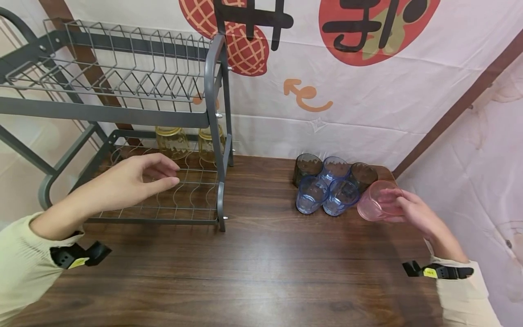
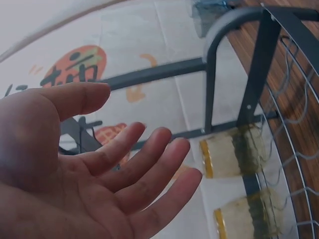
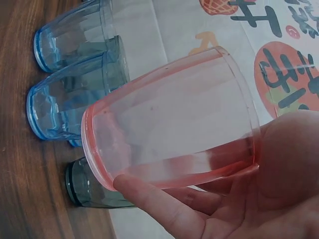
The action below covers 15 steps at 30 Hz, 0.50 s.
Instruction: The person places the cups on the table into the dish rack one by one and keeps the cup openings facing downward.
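Observation:
My right hand (image 1: 416, 213) holds a clear pink cup (image 1: 373, 204) at the right end of a cluster of cups. In the right wrist view the pink cup (image 3: 169, 119) is tilted, with fingers along its side and its base apart from the table. Beside it stand three blue cups (image 1: 311, 196) and two dark grey cups (image 1: 307, 165). My left hand (image 1: 135, 179) is empty, fingers spread and slightly bent, in front of the dish rack's lower tier. Two yellow cups (image 1: 172, 144) stand on that tier, behind the hand; the left wrist view shows them too.
The two-tier grey dish rack (image 1: 102, 111) fills the left side, its upper tier of wire slots above the yellow cups. A brown wooden table (image 1: 261, 268) lies under everything. A printed white cloth (image 1: 265, 104) hangs behind, and another curtain (image 1: 490, 181) borders the right.

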### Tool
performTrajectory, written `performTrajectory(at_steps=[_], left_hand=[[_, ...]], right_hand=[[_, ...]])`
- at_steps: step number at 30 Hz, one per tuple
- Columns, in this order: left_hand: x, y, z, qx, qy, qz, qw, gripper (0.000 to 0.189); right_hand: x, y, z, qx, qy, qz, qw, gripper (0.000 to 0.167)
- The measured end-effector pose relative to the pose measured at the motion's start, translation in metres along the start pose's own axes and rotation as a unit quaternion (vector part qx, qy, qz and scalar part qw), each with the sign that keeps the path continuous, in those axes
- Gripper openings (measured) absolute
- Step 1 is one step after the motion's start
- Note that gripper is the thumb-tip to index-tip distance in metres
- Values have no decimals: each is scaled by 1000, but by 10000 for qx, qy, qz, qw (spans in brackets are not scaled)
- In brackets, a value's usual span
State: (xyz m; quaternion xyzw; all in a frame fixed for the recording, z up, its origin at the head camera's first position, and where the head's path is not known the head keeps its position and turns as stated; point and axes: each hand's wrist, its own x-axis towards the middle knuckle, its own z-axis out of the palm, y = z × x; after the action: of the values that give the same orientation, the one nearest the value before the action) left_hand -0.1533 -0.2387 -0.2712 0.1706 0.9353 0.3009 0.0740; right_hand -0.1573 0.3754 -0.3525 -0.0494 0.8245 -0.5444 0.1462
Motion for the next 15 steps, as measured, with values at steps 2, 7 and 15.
performTrajectory(at_steps=[2,7,15], left_hand=[[-1,4,2,-108,-115,23,9999,31],[-3,14,9,-417,-403,158,9982,30],[-1,30,23,-901,-750,553,9916,28]], right_hand=[[-1,-2,1,-67,-34,-15,10000,45],[-2,-8,4,-75,-67,-33,9999,45],[-6,-18,11,-234,24,-184,9996,46]])
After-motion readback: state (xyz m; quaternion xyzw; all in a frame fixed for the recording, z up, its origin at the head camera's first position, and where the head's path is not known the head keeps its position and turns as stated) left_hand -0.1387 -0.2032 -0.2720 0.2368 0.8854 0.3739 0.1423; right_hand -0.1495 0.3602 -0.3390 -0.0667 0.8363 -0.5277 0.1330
